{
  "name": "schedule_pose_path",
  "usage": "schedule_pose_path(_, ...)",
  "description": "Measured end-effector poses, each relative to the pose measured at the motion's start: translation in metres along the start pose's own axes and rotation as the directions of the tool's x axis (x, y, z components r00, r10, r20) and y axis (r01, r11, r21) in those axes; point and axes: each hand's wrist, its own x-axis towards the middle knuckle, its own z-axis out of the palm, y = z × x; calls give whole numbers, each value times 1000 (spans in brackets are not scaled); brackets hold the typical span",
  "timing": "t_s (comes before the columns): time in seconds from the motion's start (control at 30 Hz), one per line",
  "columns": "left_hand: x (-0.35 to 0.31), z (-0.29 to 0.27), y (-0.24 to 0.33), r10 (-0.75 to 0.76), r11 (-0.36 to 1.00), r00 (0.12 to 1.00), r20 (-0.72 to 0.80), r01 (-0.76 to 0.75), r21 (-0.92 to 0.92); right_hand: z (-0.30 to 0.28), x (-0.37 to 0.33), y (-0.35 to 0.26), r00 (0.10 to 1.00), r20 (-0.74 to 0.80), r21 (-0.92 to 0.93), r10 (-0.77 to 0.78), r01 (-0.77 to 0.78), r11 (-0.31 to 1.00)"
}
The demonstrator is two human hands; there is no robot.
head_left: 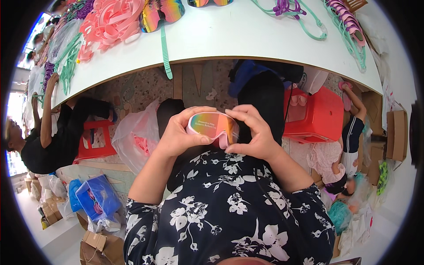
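Above my lap I hold a pair of swim goggles [209,125] with a rainbow-mirrored lens and a pale pink frame. My left hand [180,134] grips its left end, thumb along the lower edge and fingers over the top. Around the right end, my right hand [255,131] curls with thumb below and fingers above. The nose piece shows between my two thumbs. Fingertips behind the goggles are partly hidden.
A white table [212,42] curves ahead, bearing pink straps [110,24], mirrored goggles [161,15] with a green strap, and purple and green pieces. Red stools [316,115] stand below. A person in black [48,148] sits at left, a child at right. A plastic bag [132,132] lies beside my leg.
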Motion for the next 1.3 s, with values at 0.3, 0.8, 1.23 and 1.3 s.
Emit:
schedule_pose_path(0.3, 3, 5, -2, -11, 1000, 998, 58, 12, -11, 9, 1, 9, 900, 154, 835, 407, -339, 434)
schedule_pose_path(0.8, 3, 12, -8, -69, 982, 994, -81, 54, -183, -2, 1, 8, 988, -92, -79, -122, 115, 990)
schedule_pose_path(1.23, 6, 0, 5, 47, 986, 999, 25, -50, 159, 0, 4, -1, 966, -125, -142, -228, 210, 967)
schedule_pose_path(1.3, 6, -1, 6, 22, 984, 999, 28, -27, 176, -1, 5, 2, 969, -110, -127, -219, 205, 970)
